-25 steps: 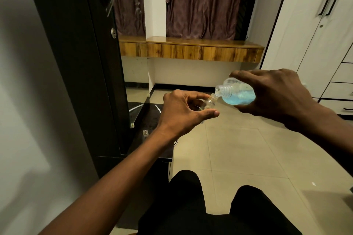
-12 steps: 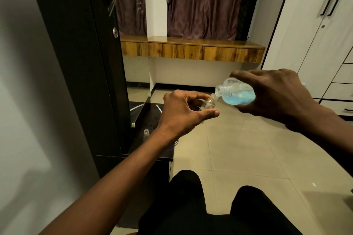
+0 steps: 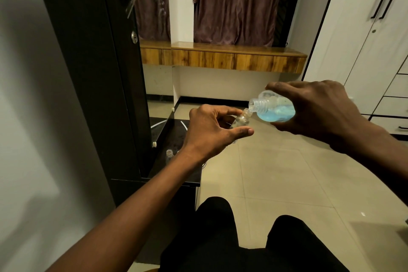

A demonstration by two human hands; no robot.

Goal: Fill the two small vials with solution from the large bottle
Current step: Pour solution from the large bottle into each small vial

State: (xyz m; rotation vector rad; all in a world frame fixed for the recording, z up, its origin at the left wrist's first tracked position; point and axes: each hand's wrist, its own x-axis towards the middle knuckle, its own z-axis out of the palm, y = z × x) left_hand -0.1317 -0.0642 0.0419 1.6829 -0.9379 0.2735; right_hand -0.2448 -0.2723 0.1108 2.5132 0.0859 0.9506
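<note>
My right hand (image 3: 318, 110) grips the large clear bottle (image 3: 272, 108), tipped on its side with its open neck pointing left; blue solution lies in its lower half. My left hand (image 3: 212, 130) pinches a small clear vial (image 3: 241, 119) between thumb and fingers, tilted so that its mouth sits right under the bottle's neck. The vial's lower part is hidden by my fingers. A second small vial (image 3: 169, 153), open and upright, stands on the black shelf (image 3: 176, 174) below my left wrist.
A tall dark cabinet door (image 3: 92, 62) with a metal handle stands close on the left, a mirror beside it. My knees in black trousers (image 3: 220, 238) are at the bottom. Tiled floor (image 3: 276, 172) lies below my hands, white wardrobes on the right.
Both hands hold nearly the same pose. The bottle stays tipped at the vial's mouth, and the blue liquid inside it has shifted slightly.
</note>
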